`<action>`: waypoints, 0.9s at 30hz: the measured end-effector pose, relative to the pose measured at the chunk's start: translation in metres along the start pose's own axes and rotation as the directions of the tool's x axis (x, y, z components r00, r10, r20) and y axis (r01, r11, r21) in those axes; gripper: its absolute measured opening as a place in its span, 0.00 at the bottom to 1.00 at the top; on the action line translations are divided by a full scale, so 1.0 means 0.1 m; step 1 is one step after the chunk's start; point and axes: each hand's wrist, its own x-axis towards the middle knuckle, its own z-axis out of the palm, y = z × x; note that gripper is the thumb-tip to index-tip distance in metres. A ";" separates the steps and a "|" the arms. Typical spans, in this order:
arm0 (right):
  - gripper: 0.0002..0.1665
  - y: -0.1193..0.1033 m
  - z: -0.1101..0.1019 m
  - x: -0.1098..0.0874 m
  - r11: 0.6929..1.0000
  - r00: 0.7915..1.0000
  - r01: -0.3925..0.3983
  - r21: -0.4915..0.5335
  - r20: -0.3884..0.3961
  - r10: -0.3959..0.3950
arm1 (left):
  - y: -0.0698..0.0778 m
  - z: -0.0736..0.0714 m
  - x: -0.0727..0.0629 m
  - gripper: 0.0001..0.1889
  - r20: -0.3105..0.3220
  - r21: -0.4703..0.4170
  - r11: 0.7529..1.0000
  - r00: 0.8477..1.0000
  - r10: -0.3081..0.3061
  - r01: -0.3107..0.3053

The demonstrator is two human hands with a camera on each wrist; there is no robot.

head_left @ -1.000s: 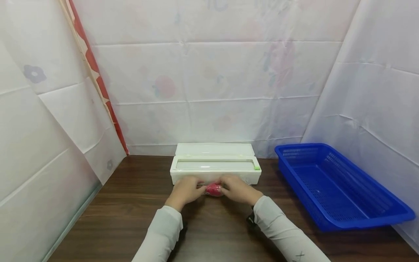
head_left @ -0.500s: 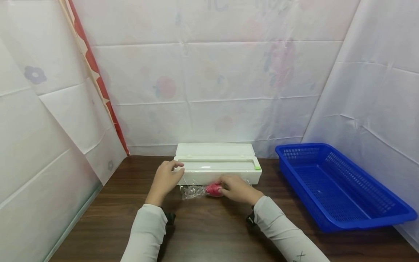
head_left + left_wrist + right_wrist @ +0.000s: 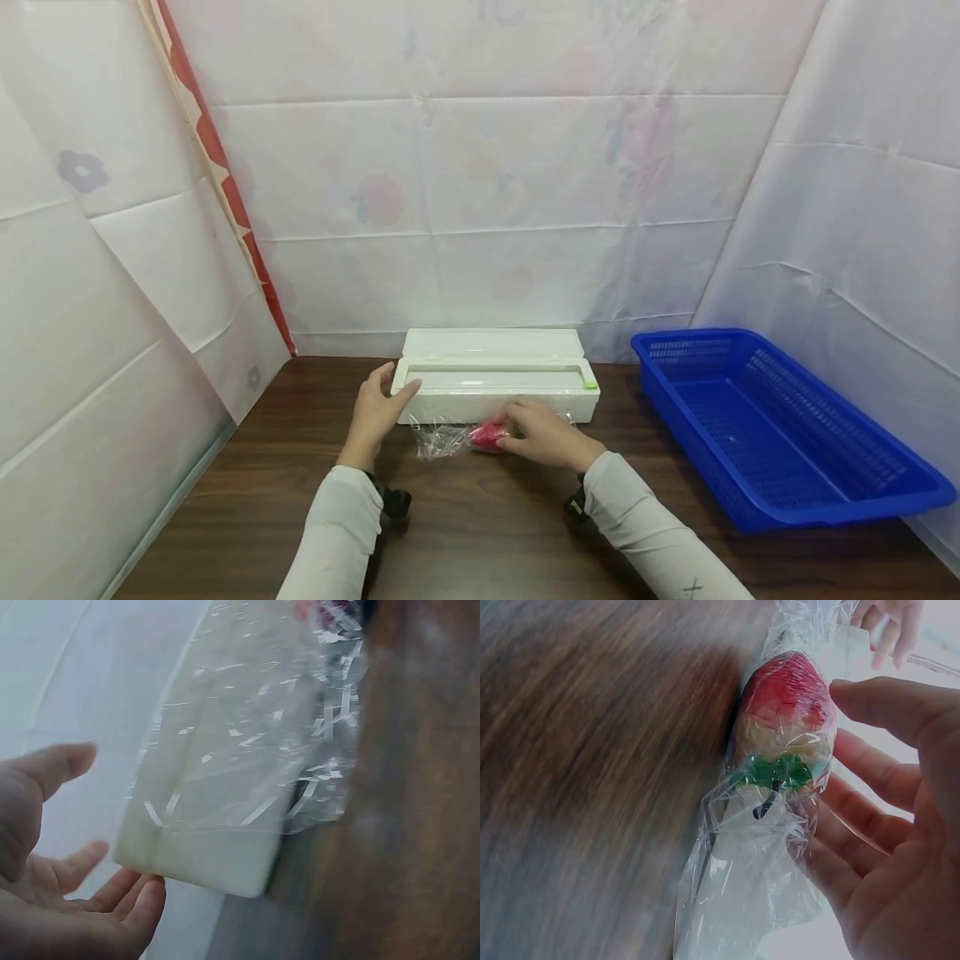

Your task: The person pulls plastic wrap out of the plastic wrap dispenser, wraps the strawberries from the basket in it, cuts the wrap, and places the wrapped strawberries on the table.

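A red strawberry (image 3: 787, 697) with a cream base, green leaves and dark stem is wrapped in clear cling film (image 3: 330, 712). The film stretches along the front of a white cling film dispenser box (image 3: 480, 407). My right hand (image 3: 546, 432) holds the strawberry, thumb on the near side and fingers behind it, against the box front. By the box's left end, my left hand (image 3: 375, 412) has its thumb and fingers spread, with fingertips right at the corner in the left wrist view. Crumpled film (image 3: 441, 440) trails left from the strawberry.
The box's lid (image 3: 491, 342) is lifted at the back, and a small green slider (image 3: 590, 385) sits at its right end. A blue perforated basket (image 3: 795, 508) stands at the right on the dark wood table (image 3: 247, 500). White printed sheets (image 3: 480, 183) enclose the back and sides.
My left hand has left the strawberry, moving left to the box's end with fingers spreading. The right hand stays on the strawberry, whose green leaves now show in the head view.
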 end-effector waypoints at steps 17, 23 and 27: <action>0.12 0.00 -0.08 -0.03 0.997 0.996 0.022 0.072 -0.092 -0.015 | -0.21 0.09 0.04 0.37 -0.073 -0.057 0.998 0.997 -0.024 0.020; 0.11 0.02 -0.16 -0.05 0.997 0.978 -0.004 0.083 -0.208 0.021 | -0.23 0.06 0.04 0.39 -0.022 -0.086 0.996 0.999 -0.031 0.029; 0.11 0.06 -0.20 -0.06 0.994 0.936 -0.075 0.082 -0.339 0.098 | -0.25 0.05 0.05 0.39 -0.011 -0.100 0.994 0.999 -0.032 0.031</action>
